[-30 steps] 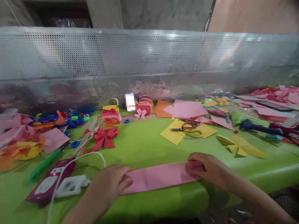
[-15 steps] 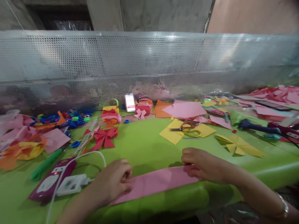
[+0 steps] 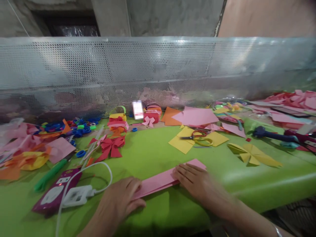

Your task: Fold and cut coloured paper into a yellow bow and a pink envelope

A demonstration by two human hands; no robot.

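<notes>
Where a broader band of pink paper was stretched between two hands a moment ago, a narrower pink strip (image 3: 158,183) now lies on the green tabletop (image 3: 148,148), near its front edge and slanting up toward the right. Its lower side shows two edges, slightly apart, so it appears to be folded lengthwise.

The right hand (image 3: 197,182) has changed most: it no longer pinches the far end but lies flat across the strip, fingers together and outstretched, slightly blurred. It holds nothing between thumb and fingers; the strip's right end pokes out beyond the fingertips. The left hand (image 3: 120,197) stays at the left end, fingers bent over the paper, thumb reaching out below it; whether it pinches the paper, I cannot tell.

Taken together, this looks like a fold being pressed down, with the left hand probably steadying the paper.

Beyond the strip, scissors (image 3: 193,136) rest on yellow paper (image 3: 182,146). Left of them sits a red bow (image 3: 112,146), and nearer the left hand a white cable (image 3: 110,172) loops beside a purple power strip (image 3: 45,200). These sit much as they did.
</notes>
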